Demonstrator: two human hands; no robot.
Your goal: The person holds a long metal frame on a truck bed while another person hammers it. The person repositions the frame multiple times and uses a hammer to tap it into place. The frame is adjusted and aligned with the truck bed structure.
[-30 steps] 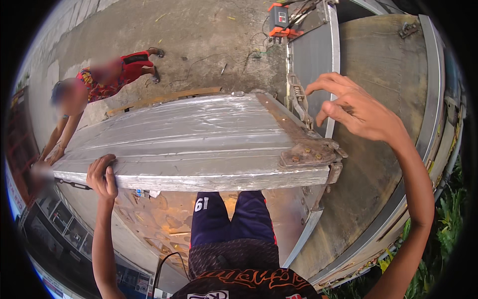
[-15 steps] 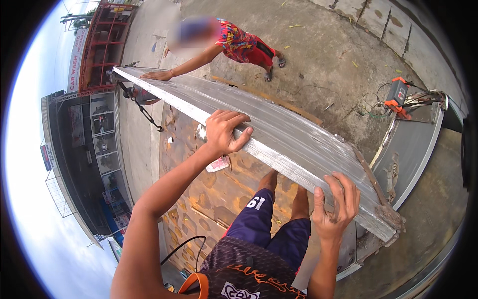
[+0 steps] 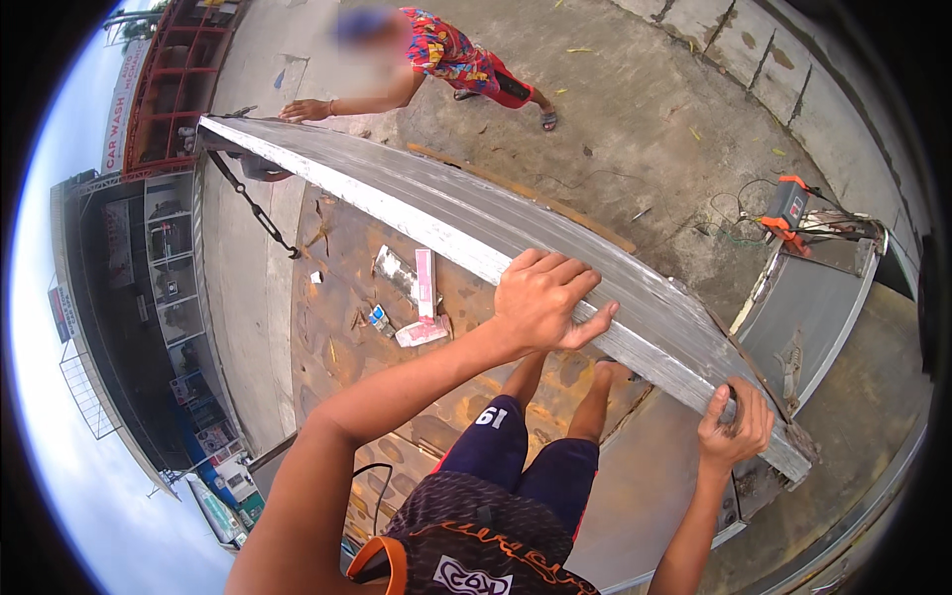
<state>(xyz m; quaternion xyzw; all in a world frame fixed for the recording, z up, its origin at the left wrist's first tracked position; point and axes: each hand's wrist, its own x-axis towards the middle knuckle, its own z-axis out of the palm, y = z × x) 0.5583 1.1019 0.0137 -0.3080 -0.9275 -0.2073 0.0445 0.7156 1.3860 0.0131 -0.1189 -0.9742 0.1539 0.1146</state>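
A long grey metal panel (image 3: 436, 180) with a whitish edge slants from the far left to the near right, standing up from a rusty metal floor. My left hand (image 3: 547, 300) grips its top edge near the middle, fingers laid over it and thumb apart. Close to the panel's near right end, my right hand (image 3: 736, 424) has its fingers curled over the same edge. A dark chain (image 3: 260, 213) hangs from the far left end. Beyond the panel a co-worker in a colourful shirt has a hand (image 3: 305, 110) at the far end; whether it touches is unclear.
Small boxes (image 3: 425, 283) and scraps lie on the rusty patterned floor (image 3: 332, 297) by my legs. An orange and grey machine with cables (image 3: 786, 206) stands at the right, beside another grey panel (image 3: 808, 297). Concrete ground (image 3: 635, 119) stretches beyond.
My left hand has shifted right along the edge. My right hand has moved right, its fingers now curled over the edge. The co-worker has stepped left; more boxes show on the floor.
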